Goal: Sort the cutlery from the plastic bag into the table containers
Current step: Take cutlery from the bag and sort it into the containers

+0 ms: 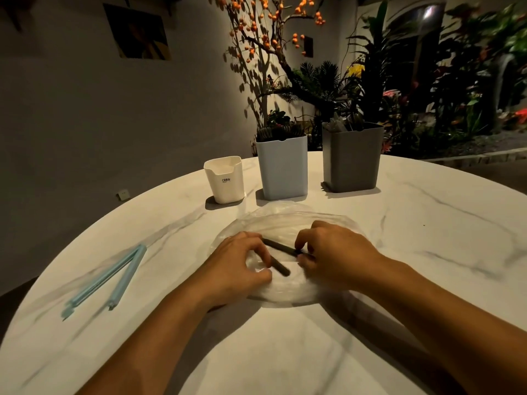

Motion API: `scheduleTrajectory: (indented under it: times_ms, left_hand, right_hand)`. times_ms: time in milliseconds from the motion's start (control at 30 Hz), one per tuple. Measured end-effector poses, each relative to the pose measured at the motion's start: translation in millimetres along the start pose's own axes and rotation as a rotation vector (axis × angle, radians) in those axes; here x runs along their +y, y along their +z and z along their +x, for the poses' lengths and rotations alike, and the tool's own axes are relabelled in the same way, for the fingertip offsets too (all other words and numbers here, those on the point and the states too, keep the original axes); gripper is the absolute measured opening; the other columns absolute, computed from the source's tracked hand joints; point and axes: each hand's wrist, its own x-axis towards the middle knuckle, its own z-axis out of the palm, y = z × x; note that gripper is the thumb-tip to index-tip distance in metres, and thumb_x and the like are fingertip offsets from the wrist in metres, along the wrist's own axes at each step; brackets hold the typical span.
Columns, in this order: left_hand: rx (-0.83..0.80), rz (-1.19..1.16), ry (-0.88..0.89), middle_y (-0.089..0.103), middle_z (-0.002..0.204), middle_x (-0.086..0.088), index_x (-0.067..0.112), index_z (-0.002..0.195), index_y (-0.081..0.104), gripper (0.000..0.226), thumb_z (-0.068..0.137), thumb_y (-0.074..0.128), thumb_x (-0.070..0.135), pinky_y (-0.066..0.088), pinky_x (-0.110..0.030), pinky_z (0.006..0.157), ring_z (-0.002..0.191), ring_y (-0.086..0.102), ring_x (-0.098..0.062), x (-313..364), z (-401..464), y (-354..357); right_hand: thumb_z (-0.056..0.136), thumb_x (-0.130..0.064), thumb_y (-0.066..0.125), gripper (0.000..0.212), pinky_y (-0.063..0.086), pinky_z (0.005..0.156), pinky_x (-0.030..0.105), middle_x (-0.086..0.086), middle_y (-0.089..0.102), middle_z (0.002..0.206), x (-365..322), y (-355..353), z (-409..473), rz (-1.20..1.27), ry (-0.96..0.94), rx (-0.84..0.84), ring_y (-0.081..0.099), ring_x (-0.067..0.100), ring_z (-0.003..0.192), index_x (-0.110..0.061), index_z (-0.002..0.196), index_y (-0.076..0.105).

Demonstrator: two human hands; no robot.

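Left hand [242,266] curled round one dark slim cutlery handle [281,267]; right hand [333,253] pinching the end of a second dark slim handle [278,246]. Both handles lying on the crumpled clear plastic bag [285,220] under the hands. Beyond the grips: small white container [225,181], pale blue container [282,169], grey container [352,161], on the white marbled round table [427,223]. Left of the left hand, well apart: open light-blue sealing clip [114,276].

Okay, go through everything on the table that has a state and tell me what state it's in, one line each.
Plastic bag: lying flat, under both hands.
Left hand: grips a dark utensil.
Right hand: pinches another dark utensil.
White container: upright, looks empty.
Light blue container: upright, holding dark cutlery.
Grey container: upright, holding cutlery.
Blue bag clip: open.
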Motion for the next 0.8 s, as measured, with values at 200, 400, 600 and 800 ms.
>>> scheduleTrajectory:
  times_ms: [200,400,600,800]
  left_hand:
    - [-0.069,0.034,-0.017,0.031,0.152,0.022,0.044,0.140,0.044,0.062,0.084,0.069,0.041,0.030,-0.034,0.117,0.140,0.030,-0.005,0,1,1]
    - [-0.050,-0.051,-0.018,0.031,0.148,0.024,0.051,0.148,0.009,0.099,0.077,0.077,0.042,0.035,-0.023,0.104,0.134,0.035,-0.007,-5,3,9]
    - [0.075,-0.007,-0.023,0.019,0.159,0.017,0.049,0.148,-0.006,0.121,0.066,0.082,0.057,0.034,-0.037,0.115,0.144,0.028,-0.015,-9,6,10]
    - [0.171,0.024,-0.008,0.035,0.145,0.018,0.042,0.134,0.023,0.091,0.066,0.082,0.058,0.036,-0.022,0.100,0.132,0.038,-0.009,-3,2,10]
  right_hand:
    - [0.094,-0.050,0.056,0.036,0.051,0.088,0.025,-0.004,0.059,0.109,-3,-1,-2,0.025,0.038,-0.011,0.055,0.014,0.092,-0.026,0.118,0.066]
    - [0.090,-0.053,0.061,0.040,0.049,0.086,0.024,-0.003,0.061,0.116,-18,7,-4,-0.011,0.065,0.081,0.052,0.013,0.093,-0.028,0.122,0.058]
    - [0.096,-0.033,0.056,0.043,0.044,0.091,0.030,0.006,0.055,0.129,-20,6,-7,-0.128,0.030,0.057,0.051,0.023,0.112,-0.015,0.133,0.045]
    - [0.093,-0.034,0.063,0.046,0.039,0.075,0.026,0.002,0.059,0.119,-19,0,-13,-0.125,-0.076,0.094,0.051,0.017,0.090,-0.022,0.129,0.038]
